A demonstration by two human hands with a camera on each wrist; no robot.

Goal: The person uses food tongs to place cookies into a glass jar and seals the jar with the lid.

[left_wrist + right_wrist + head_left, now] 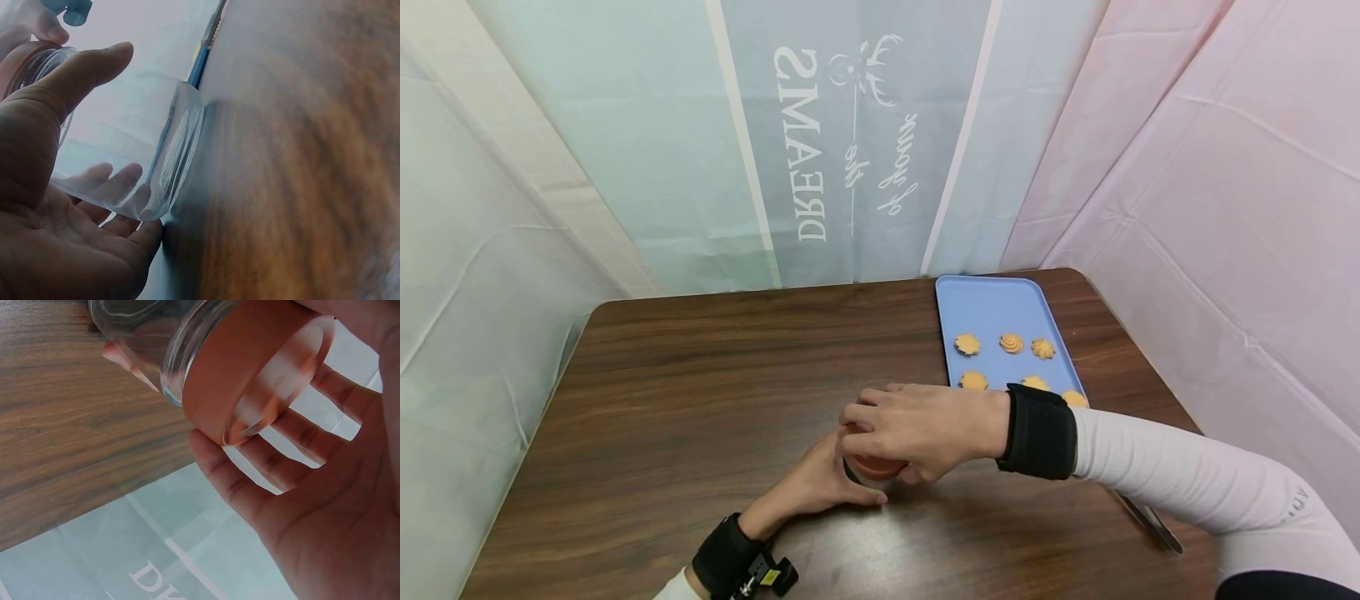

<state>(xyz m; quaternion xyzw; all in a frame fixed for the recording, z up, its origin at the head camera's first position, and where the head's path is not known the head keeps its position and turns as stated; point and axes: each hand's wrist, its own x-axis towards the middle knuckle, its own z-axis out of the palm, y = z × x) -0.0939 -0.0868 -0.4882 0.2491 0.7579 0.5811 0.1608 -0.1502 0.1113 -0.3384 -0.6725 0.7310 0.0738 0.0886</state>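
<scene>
Jar (125, 144), clear glass with orange lid (250, 369), stands at the table's (662, 392) six o'clock. Left hand (808, 487) cups its body; right hand (917, 429) curls over the lid (best twisted squarely, base braced).

A dark wooden table (700, 400) bears a blue tray (981, 304) and glass jar (868, 468).

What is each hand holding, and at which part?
The left hand holds the clear jar round its body; the right hand grips its orange lid from above.
</scene>
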